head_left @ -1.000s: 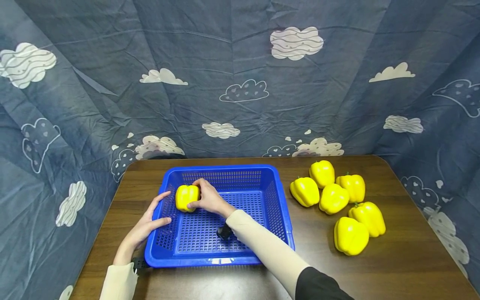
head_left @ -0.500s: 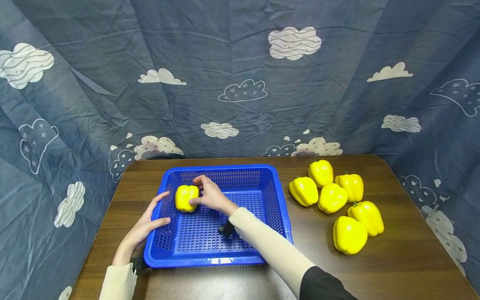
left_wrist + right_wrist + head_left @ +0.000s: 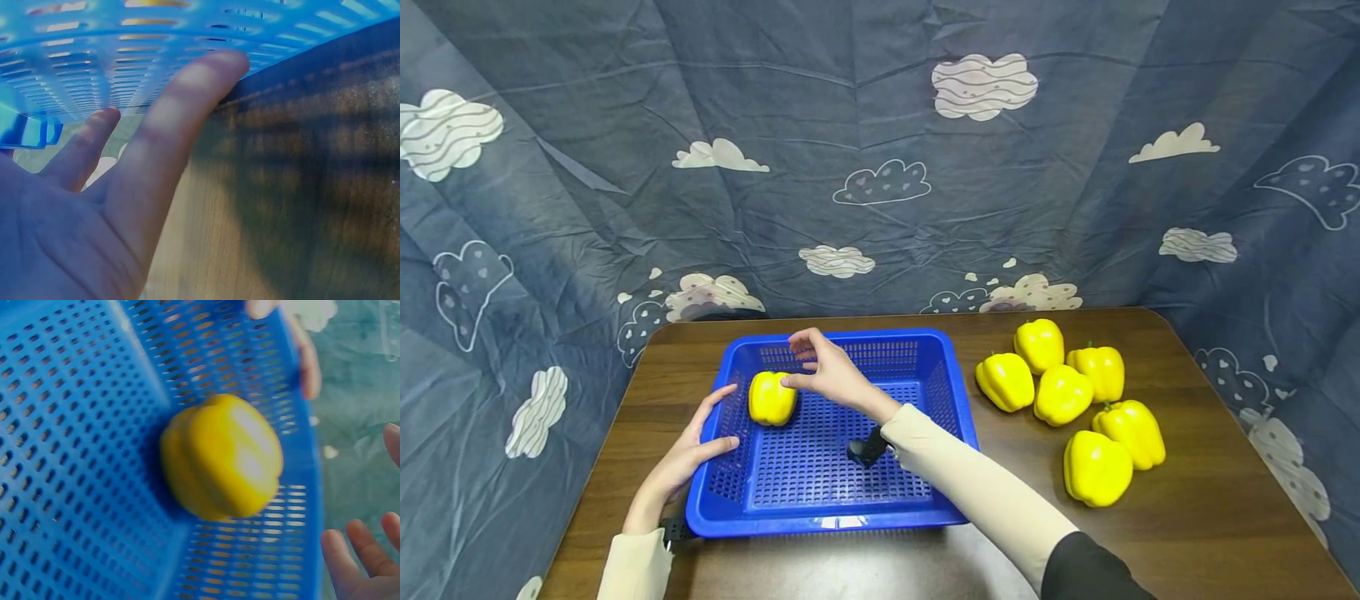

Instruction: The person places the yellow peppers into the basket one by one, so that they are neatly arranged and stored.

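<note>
In the head view, a yellow bell pepper [image 3: 772, 398] sits in the left part of a blue perforated plastic basket [image 3: 842, 522]. My right hand [image 3: 835, 372] hovers over the basket just right of the pepper, its fingers loosely bent and holding nothing; the thumb tip is close to the pepper's upper right side. The right wrist view has the pepper [image 3: 222, 459] against the basket's end wall, apart from the fingers. My left hand [image 3: 681, 454] rests against the basket's left rim, thumb and fingers spread. In the left wrist view its thumb [image 3: 169, 128] lies straight along the slotted wall.
Several more yellow bell peppers [image 3: 1064, 395] lie grouped on the brown wooden table [image 3: 1210, 517], right of the basket. A dark blue curtain [image 3: 887, 108] with white clouds hangs behind the table. A black wrist camera [image 3: 867, 447] is under the right forearm.
My right hand has let go of the pepper and moved up and slightly right of it. The pepper stays in the basket's left part. The left hand has stayed at the rim.
</note>
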A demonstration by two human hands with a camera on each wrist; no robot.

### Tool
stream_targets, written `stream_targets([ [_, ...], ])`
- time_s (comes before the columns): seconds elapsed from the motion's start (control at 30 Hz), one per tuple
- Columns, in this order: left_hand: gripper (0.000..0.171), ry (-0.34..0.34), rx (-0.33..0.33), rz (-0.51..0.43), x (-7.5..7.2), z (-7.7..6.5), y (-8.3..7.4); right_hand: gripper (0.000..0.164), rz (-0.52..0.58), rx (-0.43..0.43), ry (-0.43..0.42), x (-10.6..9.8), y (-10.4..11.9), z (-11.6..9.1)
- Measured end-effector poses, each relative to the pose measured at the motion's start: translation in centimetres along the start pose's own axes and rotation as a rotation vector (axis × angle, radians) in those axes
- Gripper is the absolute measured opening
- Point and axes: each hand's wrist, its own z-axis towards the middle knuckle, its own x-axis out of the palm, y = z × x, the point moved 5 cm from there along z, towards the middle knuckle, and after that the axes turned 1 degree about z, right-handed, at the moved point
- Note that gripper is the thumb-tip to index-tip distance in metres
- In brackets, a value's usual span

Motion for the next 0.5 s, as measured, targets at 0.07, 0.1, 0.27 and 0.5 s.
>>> stream_targets([
  [0.07,0.075,0.003,0.0,-0.005,0.0,0.0,0.0,0.055,0.023,-0.01,-0.005,-0.7,0.6,-0.3],
  [0.1,0.074,0.003,0.0,-0.006,0.0,-0.1,0.0,0.054,0.029,-0.012,-0.007,-1.1,0.8,-0.4],
  [0.27,0.074,0.002,-0.003,-0.007,0.0,-0.1,0.1,0.052,0.034,-0.013,-0.028,-3.0,1.6,-1.2],
  [0.5,0.074,-0.004,0.003,0.0,0.0,0.0,0.1,0.054,0.074,-0.046,-0.059,-5.4,2.1,-2.9],
])
